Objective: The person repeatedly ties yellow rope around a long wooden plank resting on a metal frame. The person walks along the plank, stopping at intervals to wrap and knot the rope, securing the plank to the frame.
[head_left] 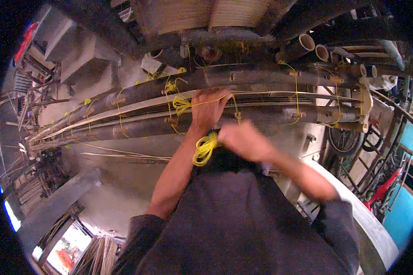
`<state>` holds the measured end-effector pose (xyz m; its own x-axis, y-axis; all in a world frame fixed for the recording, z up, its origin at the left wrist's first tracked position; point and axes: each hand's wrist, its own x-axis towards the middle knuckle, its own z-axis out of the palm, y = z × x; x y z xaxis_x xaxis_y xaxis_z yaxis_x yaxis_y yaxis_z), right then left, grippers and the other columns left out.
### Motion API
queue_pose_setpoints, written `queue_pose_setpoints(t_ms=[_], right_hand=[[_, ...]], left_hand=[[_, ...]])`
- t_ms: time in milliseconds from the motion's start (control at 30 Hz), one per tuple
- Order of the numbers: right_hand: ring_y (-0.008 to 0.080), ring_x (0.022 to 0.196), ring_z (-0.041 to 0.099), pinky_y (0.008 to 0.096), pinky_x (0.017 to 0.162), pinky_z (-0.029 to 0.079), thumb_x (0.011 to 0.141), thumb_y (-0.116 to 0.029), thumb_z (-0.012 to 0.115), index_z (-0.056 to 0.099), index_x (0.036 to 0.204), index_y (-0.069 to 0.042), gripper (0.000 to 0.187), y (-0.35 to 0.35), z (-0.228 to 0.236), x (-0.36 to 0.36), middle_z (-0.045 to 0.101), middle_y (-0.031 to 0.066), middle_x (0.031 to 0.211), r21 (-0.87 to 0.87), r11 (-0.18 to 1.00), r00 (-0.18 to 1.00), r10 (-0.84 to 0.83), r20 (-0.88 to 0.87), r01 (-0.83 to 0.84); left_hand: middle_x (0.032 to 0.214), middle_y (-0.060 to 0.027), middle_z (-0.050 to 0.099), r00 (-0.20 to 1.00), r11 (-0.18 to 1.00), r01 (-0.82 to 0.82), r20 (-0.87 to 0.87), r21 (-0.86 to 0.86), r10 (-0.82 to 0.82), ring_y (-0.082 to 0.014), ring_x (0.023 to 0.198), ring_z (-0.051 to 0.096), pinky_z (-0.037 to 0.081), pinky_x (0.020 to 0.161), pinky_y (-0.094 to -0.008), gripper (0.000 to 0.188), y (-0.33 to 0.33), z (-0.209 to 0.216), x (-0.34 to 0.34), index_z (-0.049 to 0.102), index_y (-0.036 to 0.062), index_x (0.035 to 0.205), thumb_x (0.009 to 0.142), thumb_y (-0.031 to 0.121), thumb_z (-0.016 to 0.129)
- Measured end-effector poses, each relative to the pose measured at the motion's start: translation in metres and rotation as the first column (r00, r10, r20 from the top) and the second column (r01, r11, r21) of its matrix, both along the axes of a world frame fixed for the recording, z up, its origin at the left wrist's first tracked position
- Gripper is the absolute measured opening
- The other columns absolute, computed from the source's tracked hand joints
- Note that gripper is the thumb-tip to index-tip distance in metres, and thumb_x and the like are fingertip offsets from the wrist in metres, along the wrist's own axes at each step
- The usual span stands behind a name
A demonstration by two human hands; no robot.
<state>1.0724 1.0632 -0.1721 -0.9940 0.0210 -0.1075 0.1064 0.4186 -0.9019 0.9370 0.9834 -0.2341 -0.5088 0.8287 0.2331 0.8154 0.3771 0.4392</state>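
My left hand (208, 109) reaches over the far side of a long bamboo-pole frame, its fingers closed at a yellow cord. A thin strand crosses the back of this hand from a looped yellow bundle (181, 105) beside it. Closer to my body, my right hand (243, 140) is curled and blurred by motion. A second looped bundle of yellow cord (205, 149) hangs at its fingers, in front of my left forearm. Long pale strips (270, 93) run between the two poles, passing under my left hand. My fingertips are partly hidden.
Yellow ties and small wooden pegs (299, 114) line the poles, which meet an end block (366, 101) at the right. Thick bamboo tubes (306, 42) lie beyond. A bicycle wheel (343, 137) stands at right, and loose strips (124, 153) lie at left.
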Motion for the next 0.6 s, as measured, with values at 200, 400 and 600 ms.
queue_pose_setpoints(t_ms=[200, 400, 600], right_hand=[[0.0302, 0.067, 0.062, 0.0413, 0.056, 0.05, 0.086, -0.028, 0.054, 0.054, 0.077, -0.008, 0.021, -0.05, -0.072, 0.002, 0.06, 0.0108, 0.07, 0.211, 0.977, 1.0, -0.015, -0.024, 0.02], [0.0274, 0.067, 0.062, 0.0392, 0.053, 0.05, 0.083, -0.027, 0.054, 0.054, 0.08, -0.011, 0.017, -0.033, -0.07, 0.022, 0.061, 0.0086, 0.079, 0.347, 0.936, 0.997, 0.076, -0.034, -0.059], [0.0292, 0.093, 0.058, 0.0371, 0.079, 0.049, 0.076, -0.01, 0.061, 0.044, 0.127, -0.008, 0.054, -0.056, 0.011, 0.055, 0.056, 0.0137, 0.107, 0.017, 0.978, 0.978, -0.209, -0.002, 0.209]], left_hand=[[0.084, -0.0145, 0.065, 0.588, 0.973, 0.151, 0.776, 0.173, -0.229, -0.0284, 0.083, 0.062, 0.046, 0.077, -0.0388, 0.041, 0.065, 0.074, -0.028, 0.063, 0.0039, 0.088, 0.094, 0.04, 0.044], [0.072, -0.0018, 0.051, 0.685, 0.994, 0.103, 0.726, -0.021, -0.055, -0.0136, 0.063, 0.047, 0.039, 0.054, -0.0291, 0.049, 0.153, -0.048, -0.136, 0.055, 0.0056, 0.09, 0.09, 0.054, 0.044], [0.07, -0.0039, 0.037, 0.113, 0.995, 0.022, 0.988, 0.102, -0.104, -0.0165, 0.06, 0.043, 0.046, 0.065, -0.0351, 0.071, 0.131, 0.026, -0.149, 0.008, 0.0131, 0.148, 0.095, 0.05, 0.037]])
